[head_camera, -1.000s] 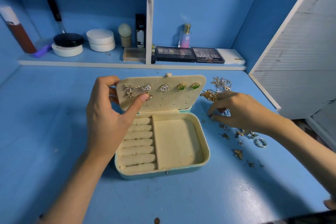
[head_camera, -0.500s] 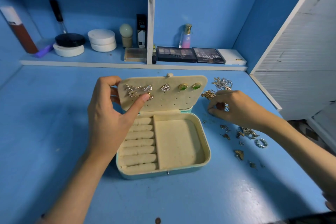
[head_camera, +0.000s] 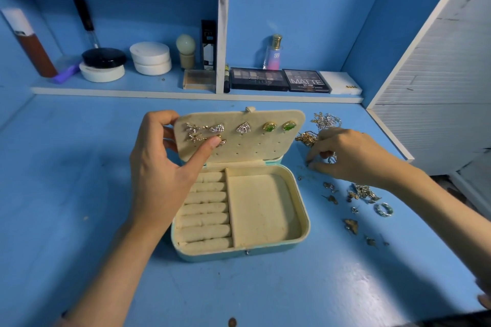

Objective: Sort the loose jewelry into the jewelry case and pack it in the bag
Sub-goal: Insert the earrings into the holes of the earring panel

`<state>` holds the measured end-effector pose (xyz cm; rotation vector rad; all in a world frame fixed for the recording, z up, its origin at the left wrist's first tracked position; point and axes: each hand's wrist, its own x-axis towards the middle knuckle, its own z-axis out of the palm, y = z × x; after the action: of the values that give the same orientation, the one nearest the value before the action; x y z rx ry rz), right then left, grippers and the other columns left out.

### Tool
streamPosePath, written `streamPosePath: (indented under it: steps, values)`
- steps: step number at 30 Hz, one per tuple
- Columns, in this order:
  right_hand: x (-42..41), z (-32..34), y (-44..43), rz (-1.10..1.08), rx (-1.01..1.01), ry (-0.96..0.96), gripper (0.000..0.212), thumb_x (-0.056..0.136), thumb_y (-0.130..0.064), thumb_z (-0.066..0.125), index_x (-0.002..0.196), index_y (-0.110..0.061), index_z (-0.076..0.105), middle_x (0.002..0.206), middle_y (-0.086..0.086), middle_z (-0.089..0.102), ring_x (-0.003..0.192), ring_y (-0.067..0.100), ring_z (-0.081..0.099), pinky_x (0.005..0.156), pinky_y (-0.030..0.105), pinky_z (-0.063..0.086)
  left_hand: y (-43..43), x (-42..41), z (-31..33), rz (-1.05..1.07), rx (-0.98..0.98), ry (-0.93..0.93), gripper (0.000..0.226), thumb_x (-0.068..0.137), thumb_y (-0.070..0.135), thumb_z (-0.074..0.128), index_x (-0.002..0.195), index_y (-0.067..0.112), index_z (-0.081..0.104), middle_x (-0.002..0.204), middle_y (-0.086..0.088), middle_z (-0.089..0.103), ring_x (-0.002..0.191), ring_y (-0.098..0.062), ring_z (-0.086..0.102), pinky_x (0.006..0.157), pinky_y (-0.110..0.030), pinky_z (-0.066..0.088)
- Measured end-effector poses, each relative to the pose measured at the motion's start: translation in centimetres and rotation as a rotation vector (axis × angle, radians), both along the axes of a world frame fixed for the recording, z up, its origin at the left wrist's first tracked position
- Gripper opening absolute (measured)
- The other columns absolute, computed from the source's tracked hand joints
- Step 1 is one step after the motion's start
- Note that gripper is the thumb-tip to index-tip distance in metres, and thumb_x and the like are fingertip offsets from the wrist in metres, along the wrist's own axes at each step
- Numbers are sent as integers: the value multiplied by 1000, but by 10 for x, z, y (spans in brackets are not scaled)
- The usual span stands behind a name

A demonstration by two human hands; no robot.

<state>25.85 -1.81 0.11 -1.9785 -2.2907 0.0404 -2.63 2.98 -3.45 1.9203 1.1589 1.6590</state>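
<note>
Two hands work over an open jewelry case (head_camera: 265,220) on the blue table (head_camera: 79,167) in the head view. The left hand (head_camera: 164,167) grips the left edge of the upright earring panel (head_camera: 252,148), thumb pressed on its front beside pinned earrings (head_camera: 204,131); two green studs (head_camera: 279,126) sit further right. The right hand (head_camera: 353,156) reaches into the loose jewelry (head_camera: 358,194) right of the case, fingertips pinched low at the table, seemingly on a small piece too tiny to make out. A silver ring (head_camera: 384,210) lies near a tangle of chains (head_camera: 324,121). Ring rolls and the open compartment hold nothing.
</note>
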Motion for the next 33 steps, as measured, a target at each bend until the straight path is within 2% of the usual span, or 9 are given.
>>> streamPosePath:
  steps: [6, 9, 13, 17, 20, 23, 25, 28, 33]
  values:
    - [-5, -2, 2, -13, 5, -50, 9, 85, -31, 63, 88, -28, 71, 87, -8, 57, 85, 10, 48, 66, 31, 45, 0, 0, 0, 9, 8, 6, 47, 72, 47, 72, 101, 26, 42, 92, -1, 57, 79, -12, 56, 69, -8, 42]
    - [-6, -4, 1, 2, 27, -59, 7, 85, -27, 63, 85, -25, 70, 84, -8, 57, 83, 9, 46, 63, 30, 43, 0, 0, 0, 7, 3, -1, 47, 72, 48, 72, 101, 26, 42, 93, -2, 58, 80, -16, 57, 70, -15, 45]
    - [-7, -4, -1, 28, 27, -61, 5, 84, -27, 61, 81, -25, 65, 75, -13, 50, 76, 10, 44, 58, 28, 41, 0, 0, 0, 9, 1, 8, 47, 72, 48, 72, 102, 26, 42, 94, -2, 58, 81, -12, 56, 70, -9, 43]
    - [-5, -9, 4, -11, 40, 98, 6, 83, -20, 65, 78, -23, 66, 73, -15, 52, 71, 13, 49, 60, 31, 45, 0, 1, 1, 23, 6, 10, 49, 71, 41, 78, 101, 27, 42, 93, -1, 57, 79, -10, 55, 70, -7, 41]
    - [-5, -19, 10, -72, 83, 275, 2, 80, -17, 71, 79, -18, 71, 74, -4, 59, 66, 17, 50, 64, 37, 47, -1, 0, 0, 20, 5, 14, 48, 72, 39, 78, 101, 26, 42, 93, -1, 57, 80, -11, 55, 70, -8, 42]
    - [-7, -26, 11, -107, 111, 355, 1, 80, -18, 73, 78, -18, 73, 74, -4, 61, 64, 9, 50, 64, 31, 43, 0, 0, 1, 16, -2, 5, 48, 72, 47, 74, 102, 27, 42, 92, -2, 58, 80, -14, 57, 70, -13, 44]
    - [-8, -28, 9, -126, 147, 332, 1, 79, -20, 73, 79, -20, 75, 70, -8, 56, 65, 11, 48, 62, 31, 41, 0, 0, 0, 17, -2, 4, 48, 72, 48, 73, 102, 26, 42, 93, -4, 59, 80, -17, 58, 70, -16, 45]
    - [-9, -29, 7, -146, 192, 268, 1, 79, -23, 74, 78, -23, 76, 63, -12, 46, 68, 15, 44, 58, 29, 35, 0, 0, 0, 15, -1, 2, 47, 72, 48, 73, 101, 27, 42, 93, -2, 59, 80, -16, 58, 70, -13, 44]
    - [-11, -29, 4, -111, 257, 161, 2, 76, -21, 77, 76, -23, 76, 62, -10, 44, 70, 17, 44, 53, 26, 34, 0, 0, 0, 12, -4, 1, 47, 72, 48, 72, 101, 27, 42, 93, -6, 60, 81, -19, 59, 71, -18, 46]
